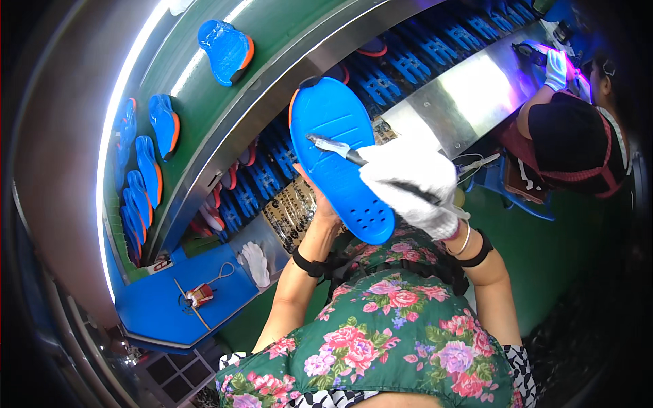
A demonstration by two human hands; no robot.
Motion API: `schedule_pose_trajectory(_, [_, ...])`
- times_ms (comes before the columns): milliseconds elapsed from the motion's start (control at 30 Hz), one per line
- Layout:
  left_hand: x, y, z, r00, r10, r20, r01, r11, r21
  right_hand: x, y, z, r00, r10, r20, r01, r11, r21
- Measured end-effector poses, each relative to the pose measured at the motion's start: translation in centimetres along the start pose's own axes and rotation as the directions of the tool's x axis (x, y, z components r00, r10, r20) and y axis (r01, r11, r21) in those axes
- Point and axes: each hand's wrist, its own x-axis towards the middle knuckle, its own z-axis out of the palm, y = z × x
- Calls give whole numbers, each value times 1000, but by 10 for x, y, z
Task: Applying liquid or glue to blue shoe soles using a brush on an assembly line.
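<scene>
A blue insole (pixel 333 156) with an orange edge stands tilted up in front of me, its broad end away from me and small holes near the lower end. My left hand (pixel 324 201), bare, grips it from behind along its left side; most of the fingers are hidden. In a white knitted glove, my right hand (pixel 411 180) is closed around a slim brush-like tool (pixel 331 145) with a black handle and a pale, wrapped-looking neck. The tool's dark tip lies over the insole's upper middle, apparently touching it.
Several blue insoles with orange edges (pixel 226 53) lie on a green conveyor belt (pixel 197 102) at the left. A blue table (pixel 163 299) holds a small red-and-white item (pixel 200 295); a white glove (pixel 255 264) lies beside it. A co-worker (pixel 571 136) sits at the far right.
</scene>
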Motion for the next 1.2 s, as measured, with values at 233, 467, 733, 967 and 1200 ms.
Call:
schedule_pose_trajectory(233, [7,10,2,999,-38,11,37,999,23,-3,-11,1,985,-107,132,107,994,6])
schedule_pose_trajectory(467, [30,16,11,975,1,221,16,997,-77,-16,-10,6,969,-159,187,186,973,-134])
schedule_pose_trajectory(733, [45,28,22,941,-11,337,64,987,-145,-29,-3,4,959,-212,190,251,944,-215])
schedule_pose_trajectory(967, [58,32,12,871,30,490,66,982,-178,-22,-6,-9,990,-114,84,125,981,-151])
schedule_pose_trajectory(1200, [57,35,33,934,-11,356,135,936,-325,-34,-7,-8,976,-105,191,109,994,-15])
